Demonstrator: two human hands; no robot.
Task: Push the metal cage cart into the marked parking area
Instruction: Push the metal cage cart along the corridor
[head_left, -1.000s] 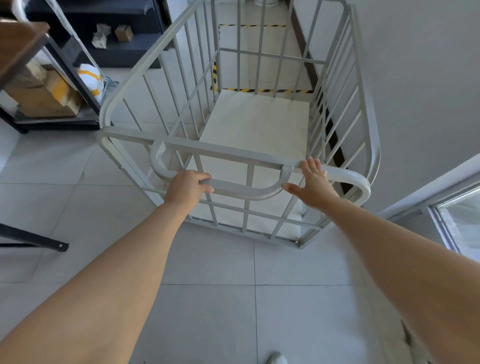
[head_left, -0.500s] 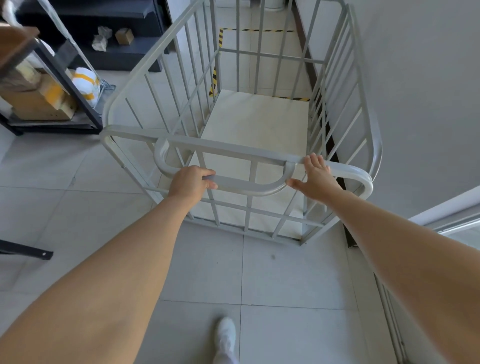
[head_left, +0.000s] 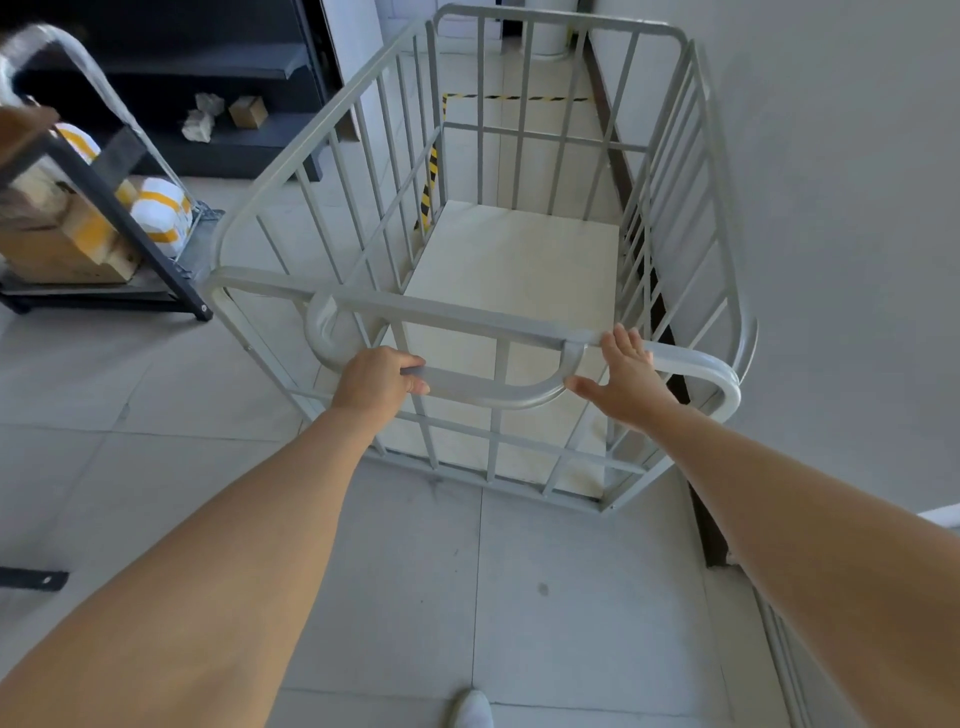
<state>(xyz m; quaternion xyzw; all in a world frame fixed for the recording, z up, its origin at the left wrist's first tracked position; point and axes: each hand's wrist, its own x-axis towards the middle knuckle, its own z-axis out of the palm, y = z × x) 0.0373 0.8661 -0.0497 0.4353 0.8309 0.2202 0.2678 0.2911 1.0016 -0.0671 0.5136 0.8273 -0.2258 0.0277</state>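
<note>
Rolled forward since the earlier frame: metal cage cart (head_left: 447, 314), nose now past the near striped tape (head_left: 427, 195). Left hand (head_left: 382, 376) fingers wrap the handle loop (head_left: 488, 387); right hand (head_left: 623, 379) presses flat, fingers straight. Cart hugs the wall (head_left: 831, 208). Final push under way; next, likely a straight advance. Count: one cart, two hands, two tape strips.

A storeroom or warehouse is suggested by the yellow-and-black tape (head_left: 519, 97) laid on the tiled floor (head_left: 571, 597), the metal cage cart (head_left: 452, 316), the dark shelves (head_left: 208, 67) where a small carton (head_left: 248, 111) is kept, and the trolley (head_left: 132, 231) stacked with taped boxes (head_left: 57, 244).
</note>
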